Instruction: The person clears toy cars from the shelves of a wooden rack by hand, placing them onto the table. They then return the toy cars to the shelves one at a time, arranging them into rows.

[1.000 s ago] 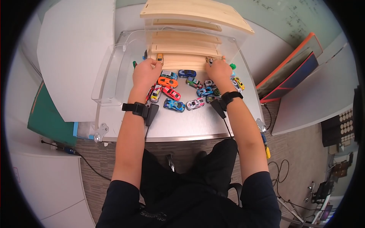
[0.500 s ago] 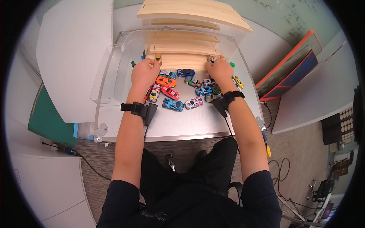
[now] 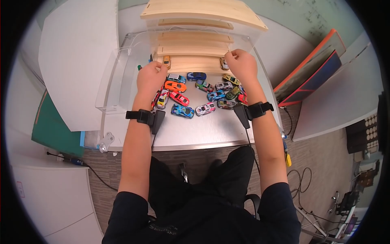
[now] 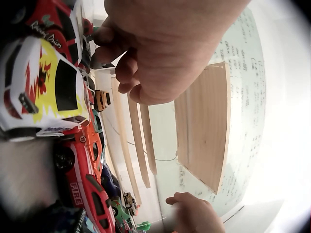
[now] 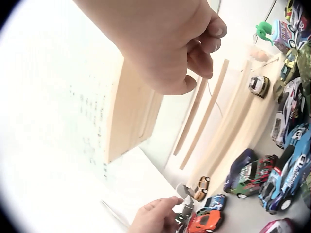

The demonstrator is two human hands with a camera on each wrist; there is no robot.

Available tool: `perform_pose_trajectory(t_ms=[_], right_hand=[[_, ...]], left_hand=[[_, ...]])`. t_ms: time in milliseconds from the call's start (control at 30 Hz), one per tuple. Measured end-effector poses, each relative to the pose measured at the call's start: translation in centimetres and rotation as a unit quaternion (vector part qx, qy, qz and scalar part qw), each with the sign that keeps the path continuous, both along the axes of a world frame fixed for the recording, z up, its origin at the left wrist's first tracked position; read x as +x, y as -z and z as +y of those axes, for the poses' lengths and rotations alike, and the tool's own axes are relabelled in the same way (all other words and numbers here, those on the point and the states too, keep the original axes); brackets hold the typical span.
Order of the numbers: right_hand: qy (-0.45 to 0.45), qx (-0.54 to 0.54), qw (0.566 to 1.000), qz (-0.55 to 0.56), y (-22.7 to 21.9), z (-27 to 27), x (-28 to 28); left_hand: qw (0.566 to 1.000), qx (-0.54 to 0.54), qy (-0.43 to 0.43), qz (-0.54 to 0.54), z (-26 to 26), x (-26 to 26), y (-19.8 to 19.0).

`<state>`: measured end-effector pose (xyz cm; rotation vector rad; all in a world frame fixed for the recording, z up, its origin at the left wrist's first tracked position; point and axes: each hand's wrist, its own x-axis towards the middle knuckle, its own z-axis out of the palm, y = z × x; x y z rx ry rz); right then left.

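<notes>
My left hand point(image 3: 151, 79) hovers by the left end of the lowest wooden shelf point(image 3: 195, 64), fingers loosely bent, with nothing visible in its grip. Just past its fingertips an orange-yellow toy car point(image 3: 167, 62) stands on that shelf; the left wrist view shows this car point(image 4: 102, 100) apart from the fingers. Over the shelf's right end is my right hand point(image 3: 243, 68), raised and empty, its fingers loosely curled in the right wrist view. A white-and-black toy car point(image 3: 224, 64) stands there, clear of the right fingers point(image 5: 206, 53).
Several toy cars lie on the metal table point(image 3: 183, 132) before the shelf, among them an orange one point(image 3: 175, 86), a red one point(image 3: 179, 98) and a blue one point(image 3: 182, 111). More wooden shelves point(image 3: 195, 37) rise behind. A clear plastic bin point(image 3: 115, 85) stands left.
My right hand has left the white-and-black car and moved up and to the right, uncovering cars beneath it. My left hand has drawn slightly away from the orange-yellow car. The view has shifted a little.
</notes>
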<state>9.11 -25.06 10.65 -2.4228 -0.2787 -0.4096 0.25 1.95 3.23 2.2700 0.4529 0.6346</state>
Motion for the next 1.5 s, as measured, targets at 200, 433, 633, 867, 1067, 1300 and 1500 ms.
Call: perform_pose_trajectory(t_ms=[200, 433, 633, 867, 1067, 1300, 1500], right_hand=[[-0.022, 0.183, 0.983, 0.009, 2.3, -2.1, 0.6], [-0.036, 0.316, 0.947, 0.045, 5.6, -4.2, 1.6], [-0.040, 0.356, 0.929, 0.087, 5.7, -5.7, 1.3], [0.000, 0.299, 0.947, 0.118, 4.8, -6.6, 0.8], [0.003, 0.313, 0.942, 0.118, 4.6, -7.0, 0.9], [0.030, 0.314, 0.942, 0.114, 4.9, -7.6, 1.6], [0.023, 0.342, 0.930, 0.130, 4.8, -7.7, 1.6]], left_hand=[[1.000, -0.008, -0.002, 0.014, -0.2, -0.2, -0.3], [1.000, -0.006, -0.007, 0.006, -0.1, -0.1, -0.2], [1.000, 0.019, -0.012, -0.006, -0.1, 0.1, -0.1], [1.000, 0.013, -0.019, -0.009, -0.1, 0.0, -0.1], [1.000, -0.009, -0.015, -0.020, -0.1, 0.0, 0.1], [0.978, -0.189, 0.045, -0.081, -0.5, 0.2, -0.7], [0.968, -0.239, 0.042, -0.061, -3.2, -1.4, -4.1]])
